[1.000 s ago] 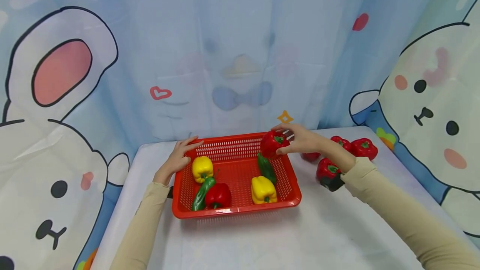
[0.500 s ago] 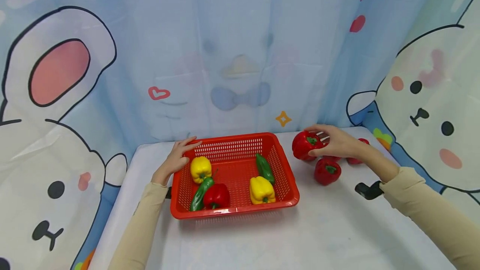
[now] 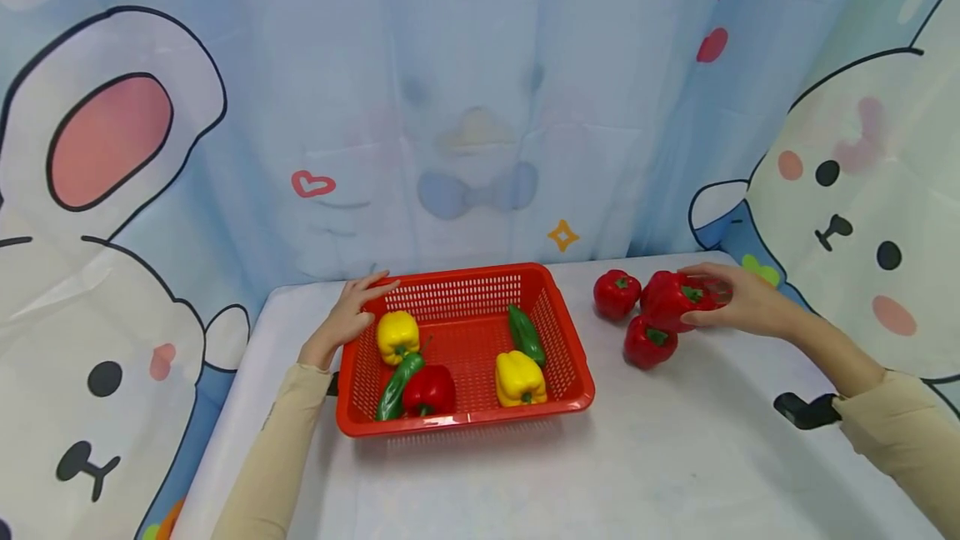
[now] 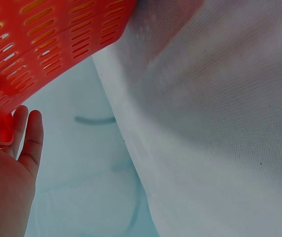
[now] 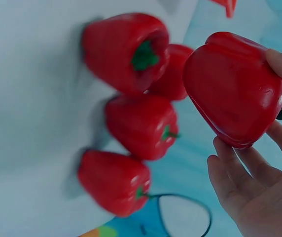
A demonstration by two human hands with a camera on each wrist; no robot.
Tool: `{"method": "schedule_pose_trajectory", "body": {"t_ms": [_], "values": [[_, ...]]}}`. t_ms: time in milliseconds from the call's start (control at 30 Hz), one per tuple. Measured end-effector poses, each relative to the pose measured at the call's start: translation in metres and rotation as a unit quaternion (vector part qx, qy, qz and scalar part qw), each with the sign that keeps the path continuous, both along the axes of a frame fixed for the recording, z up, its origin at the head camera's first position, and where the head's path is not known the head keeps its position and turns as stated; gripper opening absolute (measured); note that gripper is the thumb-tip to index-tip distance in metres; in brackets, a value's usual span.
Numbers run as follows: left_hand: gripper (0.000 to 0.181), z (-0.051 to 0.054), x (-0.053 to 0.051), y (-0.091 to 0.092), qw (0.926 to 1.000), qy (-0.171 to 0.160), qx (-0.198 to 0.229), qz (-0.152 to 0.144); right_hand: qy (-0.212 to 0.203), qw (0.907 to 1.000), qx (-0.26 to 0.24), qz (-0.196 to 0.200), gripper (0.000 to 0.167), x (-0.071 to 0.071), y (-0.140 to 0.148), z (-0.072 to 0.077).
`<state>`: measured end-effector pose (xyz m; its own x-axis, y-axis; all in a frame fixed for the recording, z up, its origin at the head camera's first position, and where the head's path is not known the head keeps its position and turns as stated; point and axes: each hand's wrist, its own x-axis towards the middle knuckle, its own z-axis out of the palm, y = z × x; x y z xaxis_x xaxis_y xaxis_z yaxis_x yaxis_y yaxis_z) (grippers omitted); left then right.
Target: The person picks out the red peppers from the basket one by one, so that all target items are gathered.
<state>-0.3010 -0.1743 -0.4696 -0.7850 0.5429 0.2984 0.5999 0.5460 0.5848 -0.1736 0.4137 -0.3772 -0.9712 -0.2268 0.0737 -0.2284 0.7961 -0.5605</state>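
Observation:
My right hand [image 3: 746,300] holds a red bell pepper [image 3: 670,300] by its stem side, above other red peppers at the table's right. In the right wrist view the held pepper [image 5: 234,91] sits between thumb and fingers, apart from several red bell peppers [image 5: 140,126] standing on the table. At the back left corner of a red plastic basket [image 3: 465,421], my left hand [image 3: 347,319] rests on the rim with fairly straight fingers. The left wrist view shows two fingers [image 4: 32,140] beside the basket's corner; the thumb is hidden.
Inside the basket lie two yellow bell peppers [image 3: 521,379], a red bell pepper [image 3: 429,390], a long green chili pepper [image 3: 399,386] and a dark green vegetable [image 3: 527,335]. A printed curtain [image 3: 480,107] hangs behind the white table [image 3: 622,473].
My right hand has carried the red bell pepper out from over the basket, rightward to above the other red peppers. The left hand has stayed on the basket's corner.

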Motion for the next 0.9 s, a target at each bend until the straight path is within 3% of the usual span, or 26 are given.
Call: {"method": "schedule_pose_trajectory", "body": {"t_ms": [467, 900], "values": [[0.073, -0.001, 0.000, -0.001, 0.9999, 0.013, -0.003, 0.001, -0.016, 0.9995, 0.012, -0.023, 0.079, 0.019, 0.034, -0.026], [0.071, 0.001, 0.001, 0.000, 1.0000, 0.001, 0.005, 0.005, -0.040, 0.9974, 0.050, -0.033, 0.086, 0.020, 0.044, -0.058]]}}
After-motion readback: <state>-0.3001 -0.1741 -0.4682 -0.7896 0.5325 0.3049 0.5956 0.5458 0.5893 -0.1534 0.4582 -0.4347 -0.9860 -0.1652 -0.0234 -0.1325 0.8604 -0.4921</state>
